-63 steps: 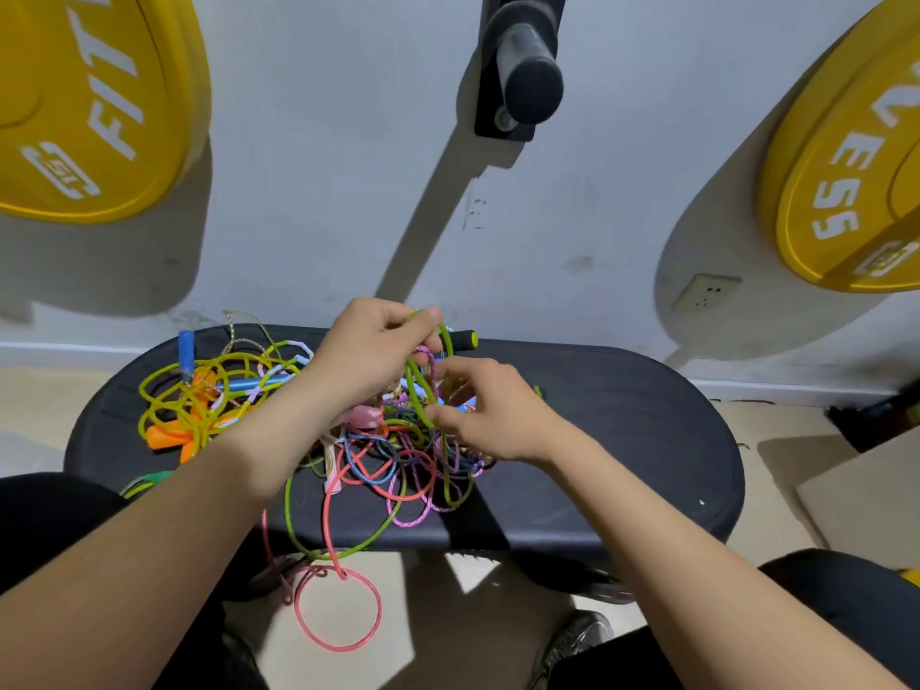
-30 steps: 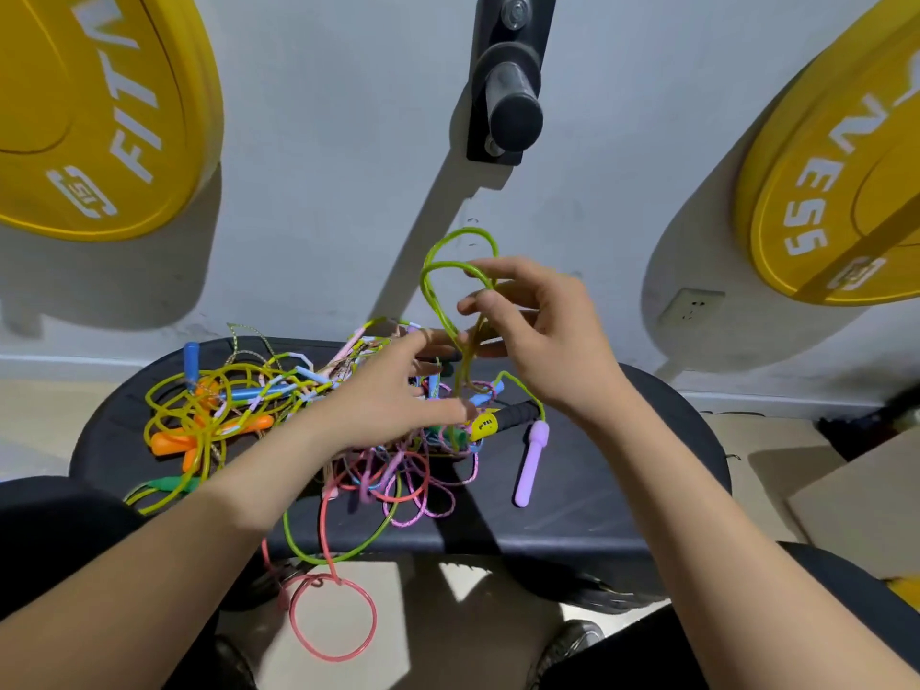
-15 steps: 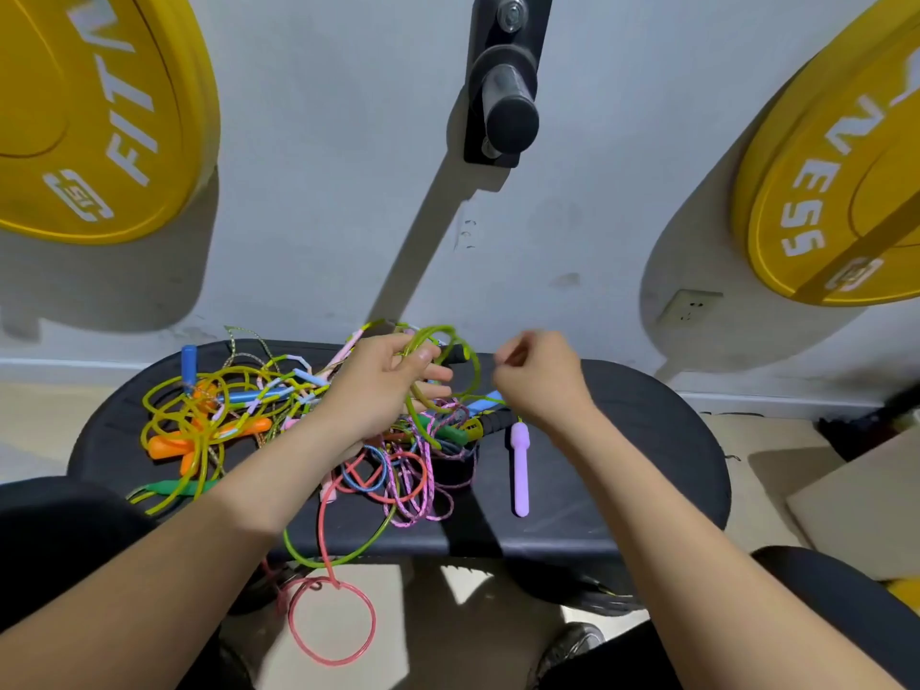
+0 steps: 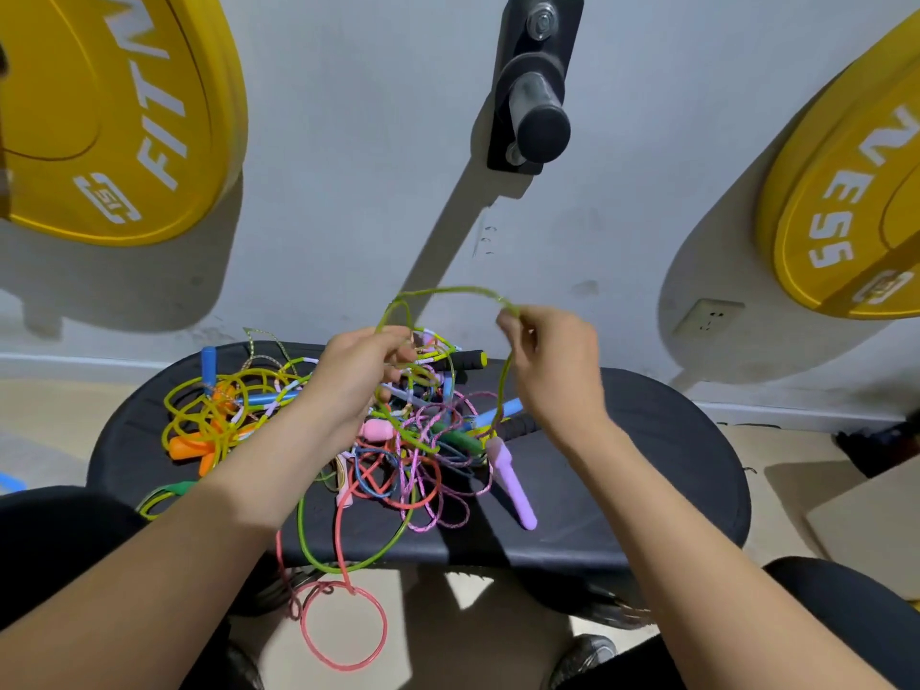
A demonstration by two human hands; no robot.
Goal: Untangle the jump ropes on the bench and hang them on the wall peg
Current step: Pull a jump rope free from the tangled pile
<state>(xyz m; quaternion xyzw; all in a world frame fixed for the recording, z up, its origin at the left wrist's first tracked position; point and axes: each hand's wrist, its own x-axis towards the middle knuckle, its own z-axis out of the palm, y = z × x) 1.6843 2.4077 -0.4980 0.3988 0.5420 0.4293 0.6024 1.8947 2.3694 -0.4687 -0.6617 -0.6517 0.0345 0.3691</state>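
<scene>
A tangle of coloured jump ropes (image 4: 398,440) lies on the black padded bench (image 4: 647,465). A yellow-green rope (image 4: 448,291) arcs in the air between my two hands. My left hand (image 4: 358,381) grips one end of that arc just above the tangle. My right hand (image 4: 552,361) pinches the other end higher up; from there the rope drops to a lilac handle (image 4: 513,480) lying on the bench. The black wall peg (image 4: 540,117) sticks out of the wall above, bare.
Two yellow weight plates (image 4: 114,117) (image 4: 846,201) hang on the wall either side of the peg. A pink rope loop (image 4: 343,629) dangles off the bench front towards the floor. A cardboard sheet (image 4: 871,510) lies at right; a wall socket (image 4: 709,318) sits low.
My right hand has risen and moved right, drawing the yellow-green rope into a raised arc. My left hand has lifted slightly, holding its end. The lilac handle has shifted a little.
</scene>
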